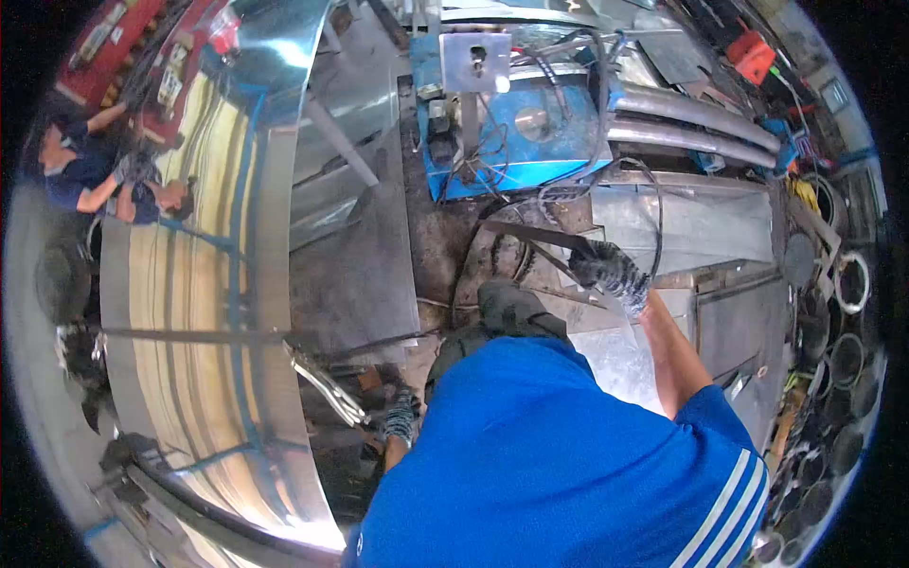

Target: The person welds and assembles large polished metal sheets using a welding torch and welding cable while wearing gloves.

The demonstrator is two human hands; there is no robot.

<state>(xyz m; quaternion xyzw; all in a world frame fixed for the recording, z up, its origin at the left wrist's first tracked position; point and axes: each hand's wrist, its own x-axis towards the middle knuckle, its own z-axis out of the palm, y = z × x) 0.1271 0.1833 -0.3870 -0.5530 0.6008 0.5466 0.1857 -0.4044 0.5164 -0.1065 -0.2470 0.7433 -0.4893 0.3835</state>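
1. right hand (614, 275): gloved, raised out in front, closed around one end of a dark flat metal strip (540, 237).
2. metal strip: running from the glove leftward and slightly up, held clear above the stepped sheet-metal pieces (691, 227) below; a second dark strip angling down from it, toward the glove.
3. left hand (401, 417): gloved, low beside the blue shirt, fingers curled near the handles of the locking pliers (327, 383); cannot tell whether gripping or only touching.
4. locking pliers: shiny, clamped at the edge of the large curved sheet-metal panel (208, 322), just left of the left hand.
5. curved panel: filling the left side, edged with blue film, reflective.
6. blue machine (511, 133): at the top centre, cables hanging over it, well apart from both hands.
7. another person (85, 170): far left, in dark blue, crouched at the far edge of the curved panel.
8. stacked metal rings (843, 360): along the right edge.
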